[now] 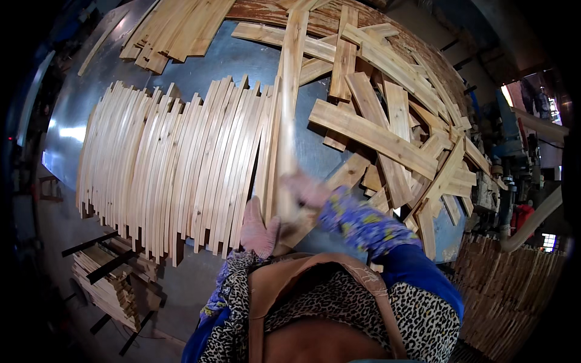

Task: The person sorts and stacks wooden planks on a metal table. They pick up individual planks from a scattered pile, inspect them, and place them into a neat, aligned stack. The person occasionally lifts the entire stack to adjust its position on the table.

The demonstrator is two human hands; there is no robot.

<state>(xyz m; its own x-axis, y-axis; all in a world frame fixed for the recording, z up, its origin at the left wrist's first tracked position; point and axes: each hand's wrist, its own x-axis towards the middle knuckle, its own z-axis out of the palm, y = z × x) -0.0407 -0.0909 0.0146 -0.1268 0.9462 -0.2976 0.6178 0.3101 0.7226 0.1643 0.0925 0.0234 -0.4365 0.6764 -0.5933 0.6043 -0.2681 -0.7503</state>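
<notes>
My left hand [259, 233], in a pinkish glove, is open with its fingers stretched and thumb apart. It rests by the near end of the right-most slats in a long row of wooden slats [172, 163] stood on edge. My right hand [307, 191], also gloved, is smeared by motion at the side of a long wooden board [295, 60]. The board's near part is blurred along with the hand, which seems closed on it; the single fingers cannot be made out. This board lies lengthwise just right of the row.
Loose boards [387, 142] lie crisscrossed in a heap on the right of the blue-grey table [248, 57]. Flat boards [178, 30] are stacked at the far left. Wood pieces [106, 278] sit on a rack below the near left edge. Stacked wood [502, 290] and machinery [511, 151] stand at right.
</notes>
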